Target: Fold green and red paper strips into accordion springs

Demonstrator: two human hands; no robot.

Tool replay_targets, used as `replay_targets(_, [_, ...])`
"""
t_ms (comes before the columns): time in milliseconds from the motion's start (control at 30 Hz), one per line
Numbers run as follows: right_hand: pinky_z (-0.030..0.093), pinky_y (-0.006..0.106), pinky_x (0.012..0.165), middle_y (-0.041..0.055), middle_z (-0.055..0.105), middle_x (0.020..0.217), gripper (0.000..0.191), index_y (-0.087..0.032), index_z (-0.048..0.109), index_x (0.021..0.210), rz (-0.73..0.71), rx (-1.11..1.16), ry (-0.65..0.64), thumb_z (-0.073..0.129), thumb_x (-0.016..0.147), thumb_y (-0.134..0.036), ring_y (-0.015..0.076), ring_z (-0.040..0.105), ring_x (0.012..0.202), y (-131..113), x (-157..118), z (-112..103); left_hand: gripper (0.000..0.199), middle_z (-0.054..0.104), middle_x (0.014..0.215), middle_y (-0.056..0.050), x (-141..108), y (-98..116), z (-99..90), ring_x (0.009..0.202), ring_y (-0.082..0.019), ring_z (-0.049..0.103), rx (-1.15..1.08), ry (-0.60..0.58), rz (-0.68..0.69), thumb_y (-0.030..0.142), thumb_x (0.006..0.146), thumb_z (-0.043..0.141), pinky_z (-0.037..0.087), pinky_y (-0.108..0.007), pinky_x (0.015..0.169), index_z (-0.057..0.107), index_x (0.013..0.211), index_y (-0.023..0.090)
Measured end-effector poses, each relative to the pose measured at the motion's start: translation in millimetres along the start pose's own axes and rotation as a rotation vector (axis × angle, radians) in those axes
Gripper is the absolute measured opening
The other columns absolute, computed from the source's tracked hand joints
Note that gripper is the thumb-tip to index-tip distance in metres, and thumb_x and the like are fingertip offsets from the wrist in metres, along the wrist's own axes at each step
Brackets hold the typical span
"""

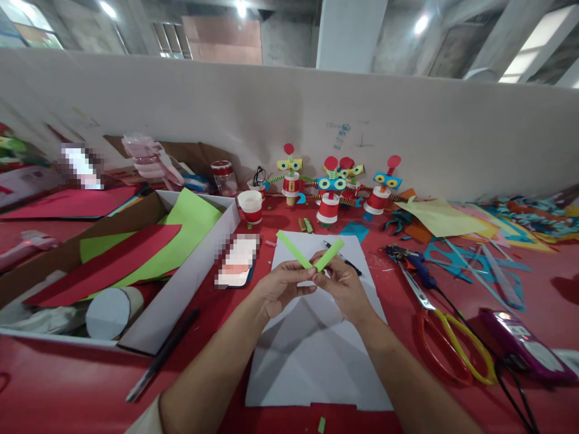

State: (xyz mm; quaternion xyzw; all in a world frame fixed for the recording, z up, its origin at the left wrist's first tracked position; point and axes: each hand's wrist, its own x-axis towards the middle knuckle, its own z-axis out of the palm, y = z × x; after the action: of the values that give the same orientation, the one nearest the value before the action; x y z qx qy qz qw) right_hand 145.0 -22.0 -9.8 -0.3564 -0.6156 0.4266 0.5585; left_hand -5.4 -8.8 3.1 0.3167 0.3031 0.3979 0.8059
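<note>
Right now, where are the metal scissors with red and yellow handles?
In the head view, the metal scissors lie on the right side of the red table, between the white rectangular sheet and the purple rounded device, beside the blue glue gun.

One left hand (283,288), one right hand (341,282) and two lengths of green paper (295,250) are in view. Cup figures (328,209) number four, with four red discs (331,163), two yellow faces (290,164) and two blue faces (332,184). There is one open box (192,286), one jar (225,181), one blue glue gun (420,265), one purple gadget (527,346) and one pair of red-and-yellow scissors (425,301).
</note>
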Motion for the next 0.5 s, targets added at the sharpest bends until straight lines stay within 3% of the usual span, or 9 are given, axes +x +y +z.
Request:
replay_targets(300, [0.048,0.032,0.077,0.0015,0.06,0.086,0.015,-0.027,0.07,0.082,0.006,-0.003,0.006,0.072,0.075,-0.04,0.0189,0.055,0.084,1.7,-0.7,-1.1,0.018,0.063,0.062,-0.002,1.9,-5.7,-1.1,0.063,-0.012,0.054,0.028,-0.022,0.063,0.026,0.056,0.085,0.04,-0.028,0.068,0.073,0.065,0.016])
replay_targets(500, [0.049,0.033,0.078,0.0018,0.065,0.093,0.021,-0.026,0.068,0.094,0.052,0.008,0.114,0.073,0.075,-0.031,0.0186,0.059,0.086,1.7,-0.3,2.0,0.019,0.064,0.066,0.0,4.7,-14.4,7.5,0.065,-0.01,0.054,-0.132,0.115,0.128,0.025,0.056,0.086,0.04,-0.025,0.07,0.07,0.062,0.016])
